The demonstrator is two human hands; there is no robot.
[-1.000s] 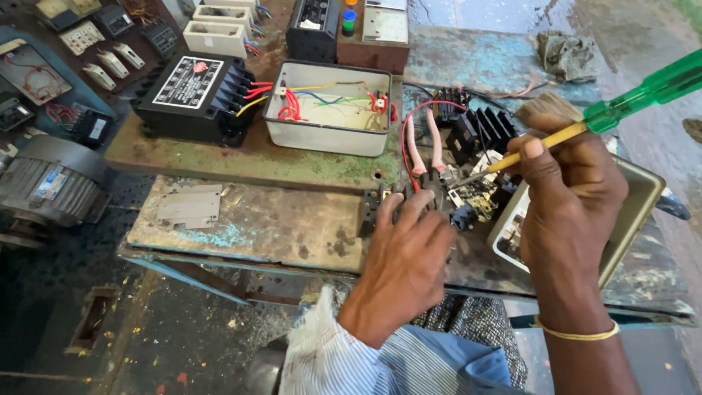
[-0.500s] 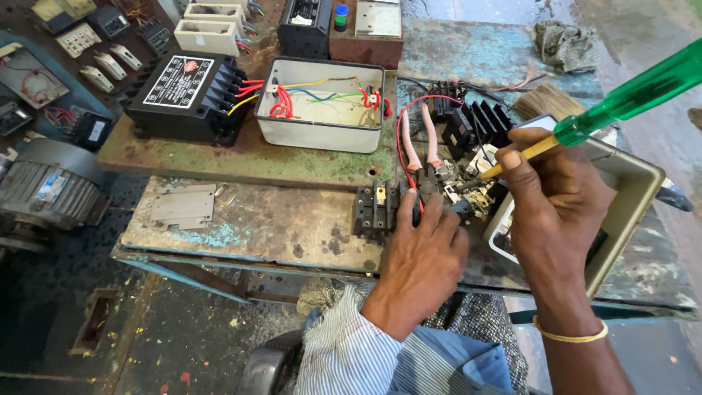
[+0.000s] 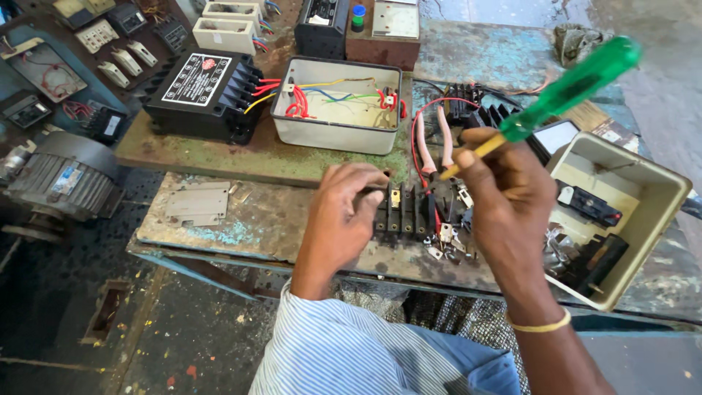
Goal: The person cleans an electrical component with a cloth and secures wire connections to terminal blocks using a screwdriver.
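My left hand (image 3: 342, 219) grips the left end of a black terminal block (image 3: 406, 213) with brass contacts, lying on a rusty metal bench (image 3: 241, 219). My right hand (image 3: 504, 197) holds a screwdriver with a green handle (image 3: 574, 86) and a yellow shaft; its tip points down just right of the block. A pair of pliers with pink handles (image 3: 433, 143) lies right behind the block. Small metal parts (image 3: 442, 247) are scattered beside it.
An open cream box (image 3: 629, 219) with black parts stands at the right. An open grey box (image 3: 336, 106) with coloured wires and a black transformer-like unit (image 3: 201, 95) sit behind. A grey motor (image 3: 62, 179) rests on the floor at left. A flat grey plate (image 3: 196, 203) lies left.
The view has moved in closer. My left hand has shifted left onto the end of the terminal block, uncovering it. My right hand still holds the screwdriver above.
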